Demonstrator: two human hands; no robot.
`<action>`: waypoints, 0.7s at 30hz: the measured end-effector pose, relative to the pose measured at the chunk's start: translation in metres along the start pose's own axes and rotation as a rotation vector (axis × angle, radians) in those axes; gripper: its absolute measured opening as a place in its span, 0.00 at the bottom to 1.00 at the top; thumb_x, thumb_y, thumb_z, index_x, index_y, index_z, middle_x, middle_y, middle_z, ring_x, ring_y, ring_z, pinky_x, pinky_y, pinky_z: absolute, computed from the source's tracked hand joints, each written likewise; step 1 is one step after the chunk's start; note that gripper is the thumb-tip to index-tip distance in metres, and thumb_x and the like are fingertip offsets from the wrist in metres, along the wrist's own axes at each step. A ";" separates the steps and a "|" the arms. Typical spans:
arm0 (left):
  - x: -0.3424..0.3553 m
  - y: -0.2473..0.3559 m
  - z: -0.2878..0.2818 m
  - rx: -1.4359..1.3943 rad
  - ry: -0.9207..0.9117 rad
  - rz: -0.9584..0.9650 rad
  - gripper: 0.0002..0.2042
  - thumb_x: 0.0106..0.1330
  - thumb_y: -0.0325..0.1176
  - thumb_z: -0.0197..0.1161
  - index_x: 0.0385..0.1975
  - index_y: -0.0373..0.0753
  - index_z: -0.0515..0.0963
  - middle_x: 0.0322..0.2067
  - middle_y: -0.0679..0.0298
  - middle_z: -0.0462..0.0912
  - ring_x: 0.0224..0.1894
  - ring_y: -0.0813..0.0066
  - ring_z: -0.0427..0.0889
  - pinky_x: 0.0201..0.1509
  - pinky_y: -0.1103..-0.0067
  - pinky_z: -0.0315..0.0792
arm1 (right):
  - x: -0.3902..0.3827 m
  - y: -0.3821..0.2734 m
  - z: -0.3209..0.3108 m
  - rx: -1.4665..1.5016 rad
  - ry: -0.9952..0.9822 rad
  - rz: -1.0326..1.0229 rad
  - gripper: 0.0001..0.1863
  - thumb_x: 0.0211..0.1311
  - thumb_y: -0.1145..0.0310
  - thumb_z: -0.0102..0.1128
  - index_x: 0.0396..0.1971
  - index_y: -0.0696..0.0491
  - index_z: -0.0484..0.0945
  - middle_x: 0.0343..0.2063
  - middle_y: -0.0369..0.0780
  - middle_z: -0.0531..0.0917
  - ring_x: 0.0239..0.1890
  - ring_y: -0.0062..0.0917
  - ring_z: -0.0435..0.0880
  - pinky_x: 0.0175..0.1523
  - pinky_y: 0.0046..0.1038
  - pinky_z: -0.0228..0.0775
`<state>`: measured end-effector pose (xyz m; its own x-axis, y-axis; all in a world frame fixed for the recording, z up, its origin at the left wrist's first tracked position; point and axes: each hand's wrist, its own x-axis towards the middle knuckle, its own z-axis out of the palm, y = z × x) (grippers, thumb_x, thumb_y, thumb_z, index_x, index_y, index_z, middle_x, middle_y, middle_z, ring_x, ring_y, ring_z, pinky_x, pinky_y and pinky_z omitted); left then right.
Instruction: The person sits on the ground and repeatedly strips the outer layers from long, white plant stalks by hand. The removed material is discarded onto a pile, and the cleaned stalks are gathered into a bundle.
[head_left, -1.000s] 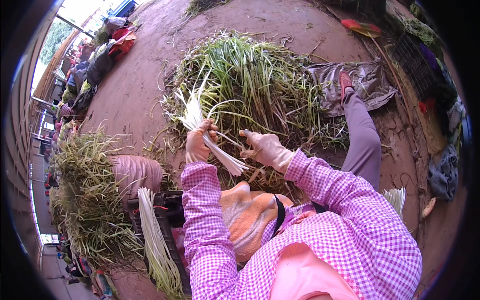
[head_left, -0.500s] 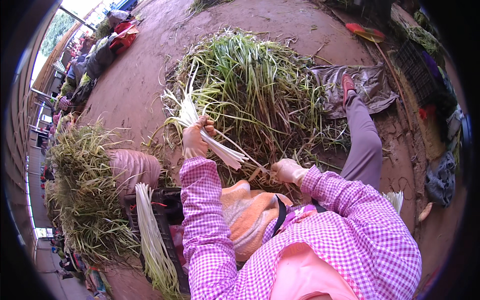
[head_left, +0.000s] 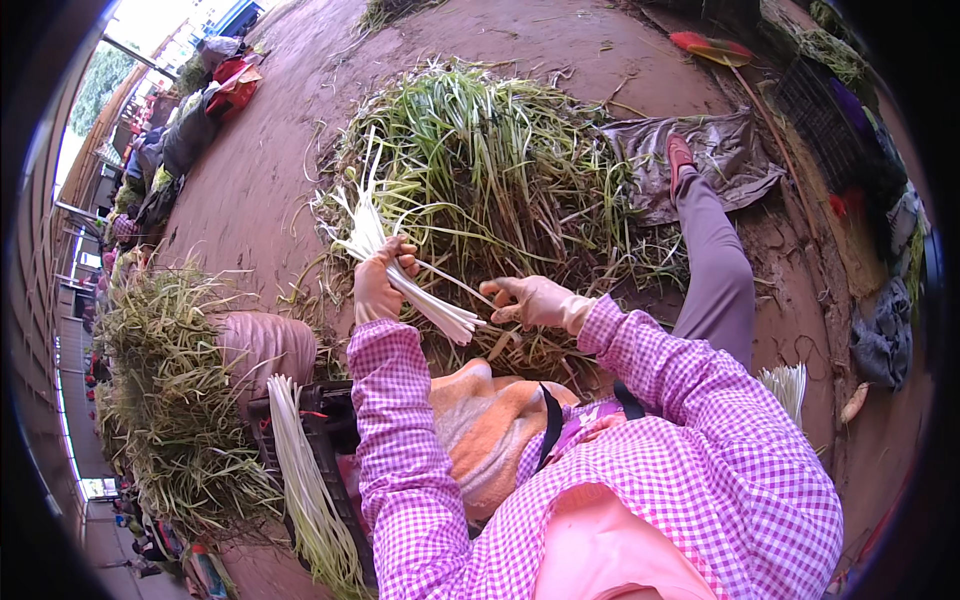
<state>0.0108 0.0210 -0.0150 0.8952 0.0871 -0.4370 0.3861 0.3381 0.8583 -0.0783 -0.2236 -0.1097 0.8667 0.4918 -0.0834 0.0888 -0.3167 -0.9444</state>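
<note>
My left hand [head_left: 382,282] is closed around a bundle of long white stalks [head_left: 362,222], their cut ends pointing down to the right and pale leafy tips up to the left. My right hand [head_left: 515,303] is curled at the end of a thin stalk [head_left: 452,281] that angles out from the bundle, fingers pinched on it. Just beyond both hands lies a large heap of green and dried leaves [head_left: 490,150]. An orange towel [head_left: 460,420] covers my lap. More white stalks [head_left: 312,480] lie over a black crate [head_left: 270,430] to my left.
A second leaf heap [head_left: 175,400] and pink sack [head_left: 265,355] sit left. My right leg [head_left: 715,260] reaches onto a grey sheet [head_left: 740,160]. Along the right are a broom [head_left: 710,50], black crate [head_left: 820,130], dark cloth [head_left: 880,340] and white bundle [head_left: 785,390]. Piled bags [head_left: 195,130] line the far left.
My right hand moved down and right to draw out the thin stalk, then back up and left. My left hand, holding the bundle, shifted slightly left.
</note>
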 end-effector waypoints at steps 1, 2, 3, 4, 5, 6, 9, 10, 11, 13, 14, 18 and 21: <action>-0.001 0.000 0.000 -0.009 -0.007 -0.003 0.11 0.70 0.32 0.55 0.43 0.30 0.75 0.28 0.57 0.83 0.22 0.75 0.78 0.26 0.79 0.78 | 0.001 -0.005 0.008 0.141 -0.119 0.166 0.19 0.65 0.58 0.60 0.52 0.52 0.75 0.35 0.39 0.84 0.30 0.19 0.81 0.30 0.24 0.76; -0.002 -0.001 0.000 -0.026 -0.043 -0.002 0.11 0.71 0.33 0.54 0.43 0.30 0.75 0.29 0.56 0.83 0.22 0.76 0.78 0.26 0.79 0.78 | 0.001 -0.009 0.014 0.291 -0.185 0.266 0.15 0.66 0.59 0.57 0.45 0.53 0.78 0.31 0.37 0.84 0.30 0.18 0.81 0.29 0.24 0.75; -0.003 -0.002 -0.001 -0.023 -0.075 0.032 0.12 0.71 0.34 0.54 0.44 0.29 0.75 0.31 0.55 0.84 0.21 0.75 0.78 0.25 0.79 0.77 | 0.000 -0.011 0.019 0.390 -0.094 0.239 0.13 0.68 0.60 0.55 0.41 0.54 0.79 0.27 0.36 0.82 0.28 0.17 0.80 0.28 0.24 0.74; -0.004 -0.003 -0.001 0.028 -0.046 0.119 0.12 0.71 0.33 0.54 0.43 0.29 0.76 0.31 0.54 0.84 0.23 0.73 0.80 0.26 0.78 0.79 | -0.001 -0.013 0.021 0.486 0.000 0.254 0.12 0.69 0.61 0.53 0.37 0.55 0.80 0.24 0.34 0.81 0.26 0.16 0.79 0.28 0.24 0.74; -0.004 -0.006 0.000 0.050 0.027 0.094 0.11 0.70 0.32 0.55 0.42 0.29 0.76 0.32 0.53 0.84 0.26 0.70 0.82 0.28 0.76 0.81 | -0.002 -0.015 0.022 0.405 0.116 0.292 0.12 0.70 0.63 0.51 0.38 0.55 0.79 0.22 0.34 0.80 0.23 0.17 0.78 0.28 0.22 0.73; -0.002 -0.008 0.002 0.080 0.078 0.107 0.10 0.70 0.31 0.55 0.41 0.29 0.76 0.32 0.53 0.83 0.28 0.67 0.84 0.30 0.74 0.83 | -0.002 -0.017 0.022 0.284 0.219 0.124 0.12 0.71 0.63 0.50 0.39 0.56 0.79 0.21 0.35 0.80 0.22 0.17 0.78 0.29 0.22 0.72; -0.001 -0.030 0.015 -0.042 0.102 -0.039 0.10 0.70 0.30 0.54 0.42 0.28 0.75 0.36 0.48 0.82 0.34 0.56 0.85 0.38 0.66 0.85 | 0.002 -0.027 0.017 0.144 0.094 0.132 0.11 0.69 0.65 0.51 0.41 0.54 0.80 0.24 0.40 0.83 0.25 0.22 0.82 0.33 0.26 0.73; -0.001 -0.038 0.021 -0.072 0.104 -0.107 0.11 0.70 0.31 0.54 0.43 0.28 0.74 0.36 0.48 0.82 0.35 0.55 0.85 0.39 0.64 0.85 | 0.006 -0.030 0.015 0.103 0.059 0.084 0.11 0.67 0.65 0.52 0.42 0.53 0.80 0.27 0.43 0.84 0.27 0.25 0.83 0.36 0.28 0.74; -0.002 -0.042 0.027 -0.119 0.020 -0.159 0.13 0.72 0.34 0.52 0.45 0.28 0.73 0.36 0.47 0.82 0.37 0.53 0.85 0.41 0.60 0.84 | 0.009 -0.031 0.012 0.019 -0.023 0.100 0.12 0.67 0.65 0.52 0.42 0.53 0.81 0.28 0.43 0.84 0.28 0.25 0.83 0.37 0.28 0.74; -0.005 -0.043 0.036 -0.003 -0.017 -0.121 0.14 0.73 0.36 0.49 0.45 0.31 0.75 0.28 0.57 0.81 0.25 0.70 0.79 0.29 0.70 0.79 | 0.015 -0.024 0.007 0.161 -0.097 0.070 0.13 0.68 0.64 0.52 0.41 0.54 0.82 0.29 0.43 0.85 0.30 0.24 0.83 0.39 0.27 0.74; -0.007 -0.038 0.037 0.036 0.010 -0.124 0.14 0.74 0.36 0.49 0.45 0.31 0.76 0.25 0.60 0.79 0.20 0.76 0.75 0.25 0.75 0.75 | 0.018 -0.016 0.005 0.314 -0.058 0.116 0.13 0.69 0.64 0.51 0.41 0.55 0.82 0.29 0.42 0.85 0.30 0.22 0.83 0.37 0.25 0.74; -0.011 0.016 0.022 -0.193 -0.140 0.253 0.20 0.71 0.46 0.52 0.43 0.31 0.74 0.18 0.69 0.71 0.13 0.86 0.64 0.11 0.90 0.63 | 0.027 0.047 -0.014 0.661 0.432 0.362 0.11 0.70 0.65 0.53 0.39 0.55 0.81 0.25 0.35 0.84 0.22 0.15 0.80 0.23 0.17 0.71; -0.008 0.057 0.001 -0.565 -0.192 0.455 0.23 0.67 0.44 0.60 0.50 0.30 0.71 0.19 0.68 0.74 0.11 0.89 0.64 0.10 0.91 0.63 | 0.051 0.094 -0.031 0.662 0.727 0.286 0.09 0.68 0.70 0.54 0.43 0.55 0.79 0.29 0.35 0.84 0.24 0.14 0.79 0.28 0.17 0.74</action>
<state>0.0257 0.0391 0.0377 0.9823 0.1855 0.0275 -0.1584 0.7422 0.6512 -0.0110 -0.2535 -0.1933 0.9203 -0.2129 -0.3282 -0.2660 0.2748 -0.9240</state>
